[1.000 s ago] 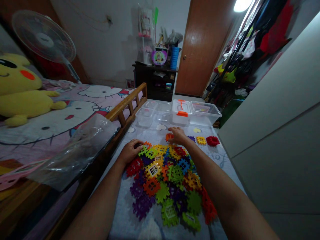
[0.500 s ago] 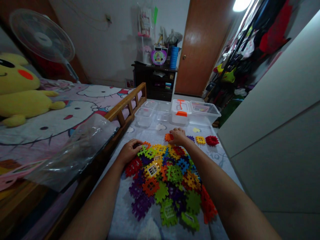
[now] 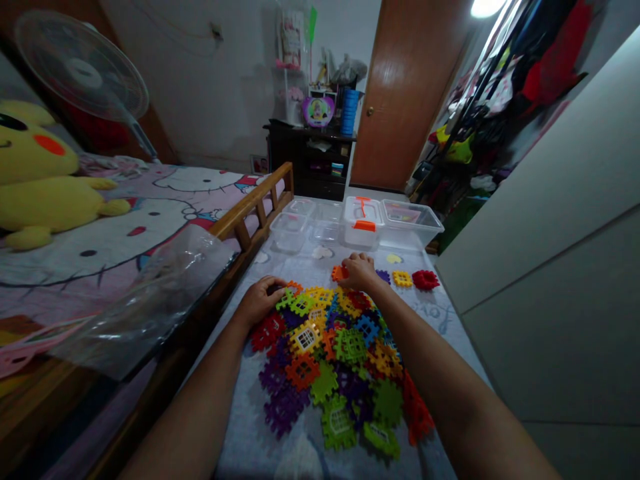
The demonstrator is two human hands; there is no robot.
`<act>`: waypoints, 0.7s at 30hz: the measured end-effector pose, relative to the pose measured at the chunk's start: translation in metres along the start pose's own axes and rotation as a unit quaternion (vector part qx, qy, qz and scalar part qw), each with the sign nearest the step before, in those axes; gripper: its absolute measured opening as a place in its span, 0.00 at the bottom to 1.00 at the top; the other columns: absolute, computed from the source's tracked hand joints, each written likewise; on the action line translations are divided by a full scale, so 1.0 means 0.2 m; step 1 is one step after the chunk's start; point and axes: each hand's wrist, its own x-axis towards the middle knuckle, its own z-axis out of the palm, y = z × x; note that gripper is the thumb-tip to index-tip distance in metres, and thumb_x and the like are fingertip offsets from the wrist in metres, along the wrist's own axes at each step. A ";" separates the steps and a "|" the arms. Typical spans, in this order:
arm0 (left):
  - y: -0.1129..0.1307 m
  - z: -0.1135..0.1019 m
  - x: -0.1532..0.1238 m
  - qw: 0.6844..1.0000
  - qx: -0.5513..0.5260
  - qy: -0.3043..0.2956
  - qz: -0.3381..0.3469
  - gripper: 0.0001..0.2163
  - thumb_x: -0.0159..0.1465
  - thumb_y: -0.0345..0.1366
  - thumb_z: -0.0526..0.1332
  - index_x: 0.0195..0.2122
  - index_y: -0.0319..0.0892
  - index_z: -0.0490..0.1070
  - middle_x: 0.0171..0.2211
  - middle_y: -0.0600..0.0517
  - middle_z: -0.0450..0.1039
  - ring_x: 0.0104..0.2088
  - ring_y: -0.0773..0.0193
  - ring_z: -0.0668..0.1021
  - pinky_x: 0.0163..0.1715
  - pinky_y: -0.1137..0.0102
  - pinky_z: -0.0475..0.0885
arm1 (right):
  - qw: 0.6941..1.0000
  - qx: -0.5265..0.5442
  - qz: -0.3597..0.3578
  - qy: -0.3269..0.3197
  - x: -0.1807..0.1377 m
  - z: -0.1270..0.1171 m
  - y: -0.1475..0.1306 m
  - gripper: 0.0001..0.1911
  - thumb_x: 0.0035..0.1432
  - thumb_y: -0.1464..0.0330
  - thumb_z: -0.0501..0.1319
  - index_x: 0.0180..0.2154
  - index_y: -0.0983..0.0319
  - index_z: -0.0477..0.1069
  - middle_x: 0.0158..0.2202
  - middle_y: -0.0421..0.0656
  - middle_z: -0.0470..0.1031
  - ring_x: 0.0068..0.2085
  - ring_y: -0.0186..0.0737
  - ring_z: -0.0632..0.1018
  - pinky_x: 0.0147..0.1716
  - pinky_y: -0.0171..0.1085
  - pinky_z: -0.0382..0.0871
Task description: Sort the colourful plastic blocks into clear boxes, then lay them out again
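Note:
A pile of colourful interlocking plastic blocks (image 3: pixel 325 360), square with notched edges and some with window grids, lies on the light patterned cloth (image 3: pixel 450 347). At the pile's upper left rests my left hand (image 3: pixel 261 300), fingers curved and apart from the thumb, next to lime-green blocks (image 3: pixel 301 304); it holds nothing that I can see. Beyond the pile, my right hand (image 3: pixel 359 270) has its bent fingers on an orange block (image 3: pixel 339 273), whose right side is hidden. To the right in a row are a purple block (image 3: pixel 383 276), a yellow block (image 3: pixel 402 279) and red blocks (image 3: pixel 425 280).
Clear plastic containers (image 3: pixel 289 232) stand at the far end, with an orange-latched lidded box (image 3: pixel 363 223) and an open bin (image 3: pixel 413 223). A wooden rail (image 3: pixel 255 203) and plastic bag (image 3: pixel 150 300) border the left. A white cabinet (image 3: pixel 560 267) borders the right.
The view has shifted very slightly. Both hands stay in nearly the same places, the right one still at the orange block.

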 end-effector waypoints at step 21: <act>0.01 0.00 0.00 1.000 -0.016 -0.003 -0.008 0.15 0.57 0.46 0.61 0.38 0.41 0.77 0.39 0.48 0.78 0.40 0.56 0.79 0.46 0.62 0.73 | 0.999 0.026 0.005 -0.041 0.13 0.02 -0.01 0.25 0.49 0.59 0.69 0.50 0.59 0.75 0.56 0.54 0.69 0.57 0.58 0.67 0.54 0.50 0.61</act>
